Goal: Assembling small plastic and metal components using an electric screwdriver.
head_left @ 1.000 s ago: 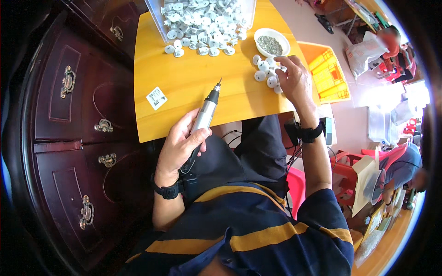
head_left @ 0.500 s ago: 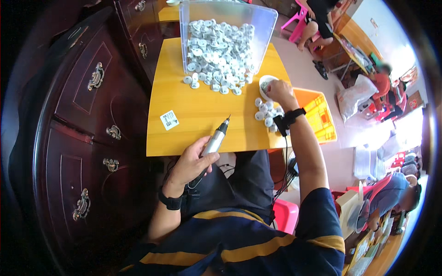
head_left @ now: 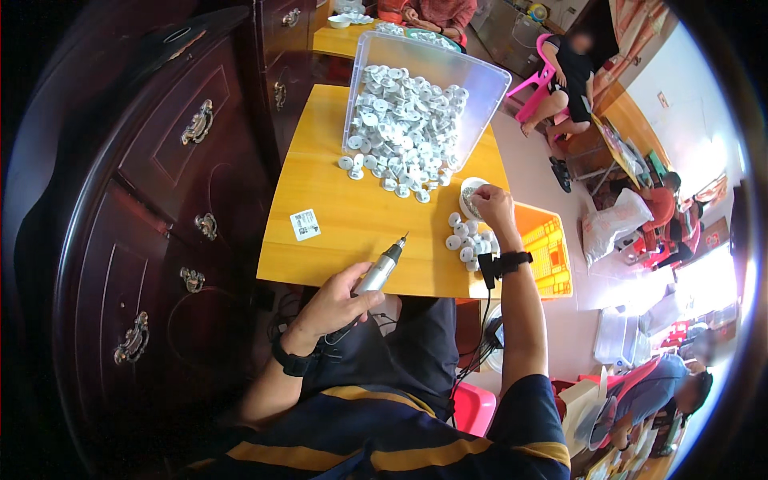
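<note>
My left hand (head_left: 338, 304) is wrapped round a silver electric screwdriver (head_left: 379, 272), its thin bit pointing up and away over the table's near edge. At the right side of the table my right hand (head_left: 494, 210) reaches into a small white bowl (head_left: 466, 185) of tiny metal pieces, probably screws. Its fingers are pinched together, and whatever they hold is hidden. Just below the bowl lies a cluster of round white plastic parts (head_left: 464, 238). Many similar parts (head_left: 408, 128) spill from a clear plastic bin (head_left: 488, 80) tipped toward me on the far side.
The yellow wooden table (head_left: 320, 176) bears a white printed label (head_left: 305, 225) at left. An orange crate (head_left: 552, 252) stands against its right side. Dark wooden drawers (head_left: 172, 144) line the left. Cables hang by my right forearm. Other people sit at the back and right.
The view has shifted, so the table sits lower and more of the far room shows. My right hand stays at the bowl, and my left keeps hold of the electric screwdriver.
</note>
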The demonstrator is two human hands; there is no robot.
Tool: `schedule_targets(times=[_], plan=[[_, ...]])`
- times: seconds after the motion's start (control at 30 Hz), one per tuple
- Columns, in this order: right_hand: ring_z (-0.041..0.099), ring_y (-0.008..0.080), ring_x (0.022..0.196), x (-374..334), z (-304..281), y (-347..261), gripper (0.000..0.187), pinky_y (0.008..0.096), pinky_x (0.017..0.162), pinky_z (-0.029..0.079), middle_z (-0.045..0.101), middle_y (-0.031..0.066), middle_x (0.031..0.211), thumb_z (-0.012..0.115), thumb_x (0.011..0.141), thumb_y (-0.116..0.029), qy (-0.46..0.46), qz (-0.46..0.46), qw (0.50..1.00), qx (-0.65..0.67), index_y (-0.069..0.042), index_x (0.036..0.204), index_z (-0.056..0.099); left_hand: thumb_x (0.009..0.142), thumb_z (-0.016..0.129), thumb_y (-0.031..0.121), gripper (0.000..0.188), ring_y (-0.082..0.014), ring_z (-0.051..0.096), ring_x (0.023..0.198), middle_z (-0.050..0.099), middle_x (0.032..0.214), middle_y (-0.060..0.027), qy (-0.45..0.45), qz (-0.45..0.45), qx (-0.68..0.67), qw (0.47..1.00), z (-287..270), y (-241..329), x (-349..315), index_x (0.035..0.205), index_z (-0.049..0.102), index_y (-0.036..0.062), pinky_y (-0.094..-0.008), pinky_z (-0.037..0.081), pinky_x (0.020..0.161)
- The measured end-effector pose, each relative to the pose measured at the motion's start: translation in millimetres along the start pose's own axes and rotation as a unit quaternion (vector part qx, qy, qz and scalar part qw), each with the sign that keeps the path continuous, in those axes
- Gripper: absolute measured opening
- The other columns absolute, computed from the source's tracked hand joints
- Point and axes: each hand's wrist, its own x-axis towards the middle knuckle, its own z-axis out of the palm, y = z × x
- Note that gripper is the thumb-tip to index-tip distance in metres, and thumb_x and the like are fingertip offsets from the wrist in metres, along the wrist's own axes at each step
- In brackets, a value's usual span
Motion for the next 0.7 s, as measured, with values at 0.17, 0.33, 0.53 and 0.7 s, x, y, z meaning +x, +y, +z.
schedule_targets(times=[0.17,0.33,0.53,0.7], plan=[[0.052,0.0052,0.058,-24.0,1.5,-42.2,0.015,0.0211,0.053,0.042,0.06,-0.0017,0.068,0.067,0.082,-0.018,-0.066,0.087,0.935,0.338,-0.003,0.082,0.07,0.089,0.07,0.022,0.059,-0.0063,0.054,0.062,0.057,0.09,-0.0031,-0.002,0.025,-0.001,1.0,-3.0,1.2,-3.2,0.136,0.045,-0.0039,-0.0216,0.047,0.056],[0.049,0.0043,0.056,-60.6,23.4,-72.0,0.013,0.0183,0.048,0.034,0.063,-0.001,0.078,0.067,0.091,-0.02,-0.194,0.162,0.805,0.537,-0.008,0.09,0.067,0.089,0.071,0.022,0.062,-0.0076,0.054,0.067,0.056,0.093,-0.0033,-0.027,0.061,-0.012,0.998,-0.5,4.9,-2.5,0.138,0.044,-0.0033,-0.0229,0.048,0.06],[0.052,0.0051,0.059,-81.1,40.6,-92.3,0.013,0.0178,0.05,0.037,0.061,-0.0029,0.075,0.064,0.095,-0.021,-0.245,0.181,0.738,0.603,-0.009,0.094,0.065,0.089,0.072,0.023,0.063,-0.0075,0.054,0.068,0.056,0.091,-0.0033,-0.009,0.077,0.014,0.997,-1.5,1.8,-1.4,0.138,0.043,-0.0038,-0.0233,0.049,0.062],[0.051,0.0056,0.061,-84.9,46.0,-87.6,0.014,0.0186,0.051,0.036,0.059,-0.0026,0.075,0.063,0.095,-0.022,-0.251,0.172,0.7,0.645,-0.009,0.093,0.063,0.089,0.072,0.023,0.063,-0.0071,0.055,0.068,0.056,0.089,-0.0031,-0.014,0.077,0.008,0.997,-1.4,3.2,-1.1,0.138,0.043,-0.0041,-0.023,0.049,0.062]])
